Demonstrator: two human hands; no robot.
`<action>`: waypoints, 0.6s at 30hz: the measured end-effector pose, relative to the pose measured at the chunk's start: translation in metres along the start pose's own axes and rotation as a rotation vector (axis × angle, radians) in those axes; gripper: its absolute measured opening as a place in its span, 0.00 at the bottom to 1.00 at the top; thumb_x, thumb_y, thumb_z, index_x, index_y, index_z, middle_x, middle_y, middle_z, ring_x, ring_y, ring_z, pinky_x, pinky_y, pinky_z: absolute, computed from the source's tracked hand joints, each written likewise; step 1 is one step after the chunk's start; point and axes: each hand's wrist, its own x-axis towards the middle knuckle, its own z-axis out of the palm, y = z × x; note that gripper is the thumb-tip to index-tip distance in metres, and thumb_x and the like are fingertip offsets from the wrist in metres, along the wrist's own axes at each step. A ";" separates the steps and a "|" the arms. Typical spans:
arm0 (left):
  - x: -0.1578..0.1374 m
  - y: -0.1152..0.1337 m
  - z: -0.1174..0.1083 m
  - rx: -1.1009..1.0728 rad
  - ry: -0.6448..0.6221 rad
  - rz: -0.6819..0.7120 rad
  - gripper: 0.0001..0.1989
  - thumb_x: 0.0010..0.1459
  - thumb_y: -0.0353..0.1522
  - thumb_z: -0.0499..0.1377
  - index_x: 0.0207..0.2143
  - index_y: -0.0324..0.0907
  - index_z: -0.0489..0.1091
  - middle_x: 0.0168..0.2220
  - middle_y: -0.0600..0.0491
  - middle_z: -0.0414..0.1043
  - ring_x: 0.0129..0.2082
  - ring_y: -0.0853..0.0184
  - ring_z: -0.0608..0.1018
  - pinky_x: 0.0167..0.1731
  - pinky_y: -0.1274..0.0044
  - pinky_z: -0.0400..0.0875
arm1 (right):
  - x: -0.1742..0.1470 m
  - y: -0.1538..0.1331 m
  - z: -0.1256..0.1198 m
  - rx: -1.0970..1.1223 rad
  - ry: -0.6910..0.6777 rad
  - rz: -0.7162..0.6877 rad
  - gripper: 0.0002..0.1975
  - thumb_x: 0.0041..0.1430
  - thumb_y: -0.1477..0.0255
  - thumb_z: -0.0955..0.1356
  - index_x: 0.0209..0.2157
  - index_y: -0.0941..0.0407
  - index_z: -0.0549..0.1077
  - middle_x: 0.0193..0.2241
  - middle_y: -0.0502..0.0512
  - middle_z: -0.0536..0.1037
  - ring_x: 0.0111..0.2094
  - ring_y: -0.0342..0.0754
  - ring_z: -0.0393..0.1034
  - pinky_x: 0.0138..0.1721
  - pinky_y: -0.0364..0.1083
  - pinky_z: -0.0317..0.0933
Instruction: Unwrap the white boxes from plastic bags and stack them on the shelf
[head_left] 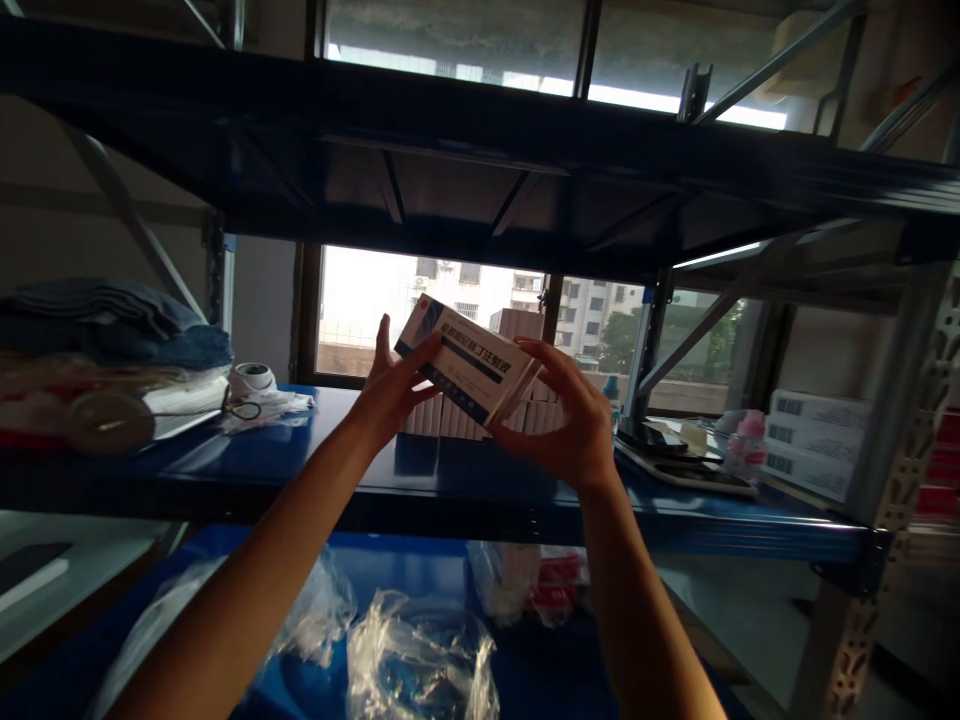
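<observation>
A white and blue printed medicine box (466, 362) is held tilted in the air above the middle shelf, its left end higher than its right. My left hand (394, 388) grips it near the left end, with the thumb raised apart and fingers against its lower side. At the right end, my right hand (564, 412) clasps the box between thumb and fingers. Behind it, several small white boxes (459, 418) stand in rows on the blue shelf (345, 455), partly hidden by the held box and my hands.
Folded dark cloth (112, 320) lies on a pile at left, near a white roll-like object (253, 380). At right are a tablet-like device (686, 468), a pink bottle (746, 445) and stacked white boxes (814, 440). Below lie clear plastic bags (420, 655). An upper shelf (450, 190) hangs overhead.
</observation>
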 end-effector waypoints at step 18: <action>-0.280 -0.096 -0.016 0.055 0.267 0.025 0.31 0.51 0.41 0.75 0.56 0.47 0.74 0.49 0.49 0.82 0.53 0.51 0.83 0.58 0.60 0.77 | -0.216 -0.135 0.006 0.158 -0.366 0.409 0.56 0.65 0.69 0.64 0.72 0.43 0.13 0.77 0.56 0.48 0.69 0.63 0.63 0.55 0.62 0.74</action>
